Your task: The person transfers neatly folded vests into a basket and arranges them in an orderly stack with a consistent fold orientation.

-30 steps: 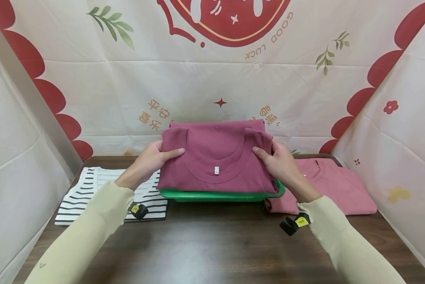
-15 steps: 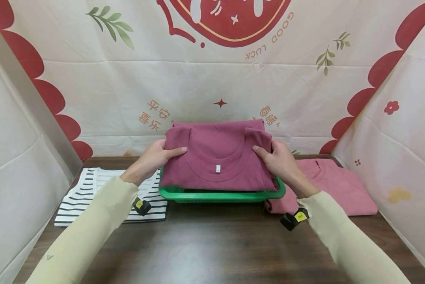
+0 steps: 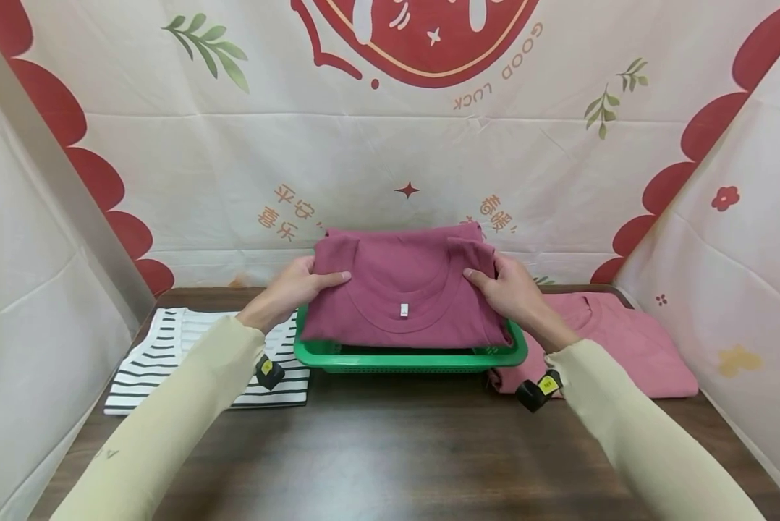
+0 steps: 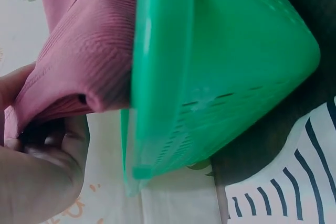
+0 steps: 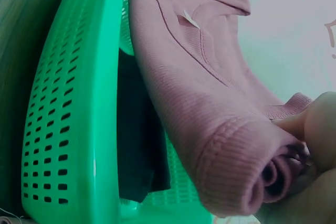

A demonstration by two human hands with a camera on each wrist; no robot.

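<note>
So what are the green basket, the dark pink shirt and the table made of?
Green basket: probably plastic, smooth and slightly glossy, with sheen on the rim and regular slots.
Dark pink shirt: matte fabric, likely knit, showing fine ribs up close; fibre unclear.
Table: brown wood grain under a soft sheen, so wood or wood-look laminate.

The person's left arm and right arm reach forward and lean in toward the middle. Pale yellow sleeves cover both arms down to the wrists. The left hand and right hand are up at about the same height, well apart, and both pinch. The left thumb points inward, nearly flat. The right thumb slants up and inward. The left hand's fingers curl underneath.
</note>
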